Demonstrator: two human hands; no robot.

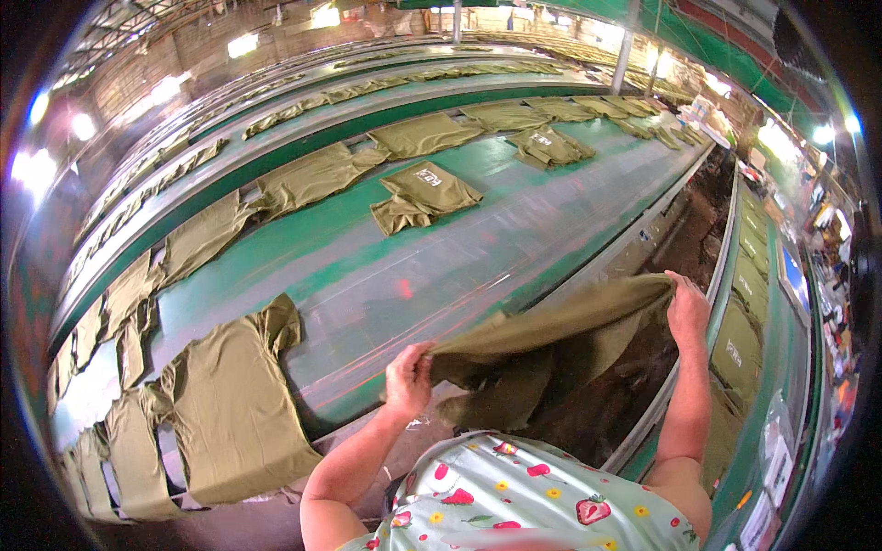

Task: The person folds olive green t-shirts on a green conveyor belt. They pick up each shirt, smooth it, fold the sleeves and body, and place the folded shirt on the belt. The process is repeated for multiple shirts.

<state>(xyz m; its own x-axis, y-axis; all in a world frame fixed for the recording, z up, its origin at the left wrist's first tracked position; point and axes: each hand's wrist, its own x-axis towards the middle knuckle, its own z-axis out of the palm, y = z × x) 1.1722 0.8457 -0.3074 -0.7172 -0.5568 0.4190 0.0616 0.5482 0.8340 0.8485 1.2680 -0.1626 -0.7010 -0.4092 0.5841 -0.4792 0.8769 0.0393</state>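
Note:
An olive-green T-shirt (551,337) is stretched between my two hands, its lower part hanging loose over the aisle. My left hand (410,379) grips one end of the cloth near the long table's front edge. At the other end, my right hand (688,306) pinches a corner, close to the table on the right. Part of the fabric is blurred and folded under, so its lower outline is hard to make out. To the left, a similar olive T-shirt (234,406) lies spread flat on the long green table (441,268).
Two folded shirts with white print (431,186) (551,146) lie on the table. A row of shirts (310,172) lines its far side. The table at right (778,344) holds printed shirts and a framed screen (792,279). Metal posts (623,52) stand farther back.

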